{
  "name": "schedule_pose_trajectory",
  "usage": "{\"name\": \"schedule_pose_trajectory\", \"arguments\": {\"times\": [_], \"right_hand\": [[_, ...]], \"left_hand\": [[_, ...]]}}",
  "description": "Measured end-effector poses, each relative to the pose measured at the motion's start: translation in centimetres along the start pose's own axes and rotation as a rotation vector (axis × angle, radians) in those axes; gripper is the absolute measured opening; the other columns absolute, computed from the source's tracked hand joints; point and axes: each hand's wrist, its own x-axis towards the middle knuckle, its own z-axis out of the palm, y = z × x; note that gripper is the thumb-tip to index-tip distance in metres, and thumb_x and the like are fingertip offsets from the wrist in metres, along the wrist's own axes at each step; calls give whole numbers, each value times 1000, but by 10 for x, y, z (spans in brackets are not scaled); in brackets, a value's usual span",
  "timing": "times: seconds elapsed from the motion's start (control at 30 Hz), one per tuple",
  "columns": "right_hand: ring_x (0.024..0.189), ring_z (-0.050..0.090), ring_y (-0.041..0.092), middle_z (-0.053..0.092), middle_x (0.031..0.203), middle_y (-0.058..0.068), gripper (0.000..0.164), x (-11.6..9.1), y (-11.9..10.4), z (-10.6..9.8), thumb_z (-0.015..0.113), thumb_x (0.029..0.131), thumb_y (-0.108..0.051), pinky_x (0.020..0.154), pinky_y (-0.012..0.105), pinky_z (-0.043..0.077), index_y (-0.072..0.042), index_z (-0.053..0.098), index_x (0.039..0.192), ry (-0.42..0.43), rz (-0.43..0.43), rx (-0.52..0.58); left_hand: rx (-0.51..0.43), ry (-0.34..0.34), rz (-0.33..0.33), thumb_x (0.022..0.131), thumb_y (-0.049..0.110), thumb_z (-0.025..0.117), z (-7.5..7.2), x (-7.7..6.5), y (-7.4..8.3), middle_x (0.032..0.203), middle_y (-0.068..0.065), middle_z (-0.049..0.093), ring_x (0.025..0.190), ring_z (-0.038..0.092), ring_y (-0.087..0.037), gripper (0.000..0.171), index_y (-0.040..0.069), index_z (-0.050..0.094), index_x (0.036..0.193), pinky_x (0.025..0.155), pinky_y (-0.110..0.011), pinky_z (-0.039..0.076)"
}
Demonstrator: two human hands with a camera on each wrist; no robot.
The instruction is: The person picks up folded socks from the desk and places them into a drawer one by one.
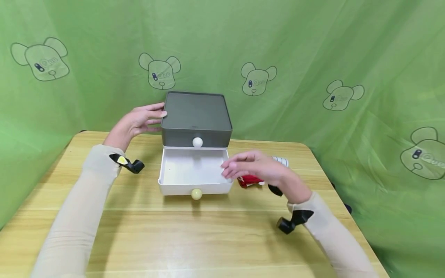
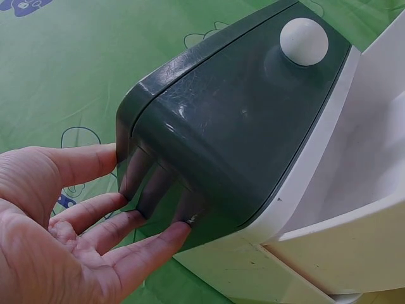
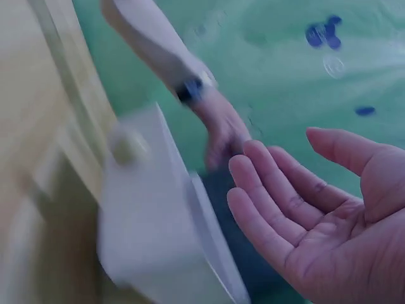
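A two-drawer box [image 1: 196, 112] with a dark grey top and a white lower part stands at the table's far middle. Its lower white drawer [image 1: 194, 189] is pulled out and looks bare inside; a pale yellow knob [image 1: 196, 194] is on its front. The upper drawer, with a white knob [image 2: 304, 42], is closed. My left hand [image 1: 140, 119] rests its straight fingertips on the box's left side. Above the right edge of the open drawer hovers my right hand [image 1: 255, 168], fingers loosely extended; in the right wrist view its palm holds nothing.
Partly hidden behind my right hand lie a red cloth-like item [image 1: 249, 180] and a white striped item [image 1: 281, 160] on the wooden table [image 1: 194, 243]. A green curtain [image 1: 208, 38] with bear-head drawings hangs right behind the table.
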Motion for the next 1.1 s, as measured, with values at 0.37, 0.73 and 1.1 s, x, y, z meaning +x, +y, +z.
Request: {"name": "schedule_pose_trajectory", "arguments": {"times": [0.37, 0.73, 1.1], "right_hand": [[100, 72, 17, 75, 116, 19, 33, 18, 40, -65, 73, 94, -11, 89, 28, 62, 4, 68, 123, 240, 131, -397], [107, 69, 37, 72, 116, 24, 44, 18, 95, -80, 84, 85, -11, 97, 49, 59, 8, 68, 121, 249, 121, -700], [98, 65, 22, 72, 115, 15, 54, 5, 113, -68, 89, 79, -19, 83, 33, 60, -1, 68, 126, 207, 209, -767]], "left_hand": [[-37, 11, -11, 102, 14, 60, -2, 2, 1, 168, -12, 26, 156, 26, -33, 72, 19, 21, 163, 128, -52, 27], [-32, 2, -17, 103, 13, 60, 0, 1, 3, 169, -12, 25, 156, 25, -32, 72, 19, 20, 163, 128, -52, 26], [-42, 6, -17, 103, 13, 60, -1, 2, 1, 168, -12, 26, 156, 26, -32, 72, 19, 20, 163, 128, -52, 26]]}}
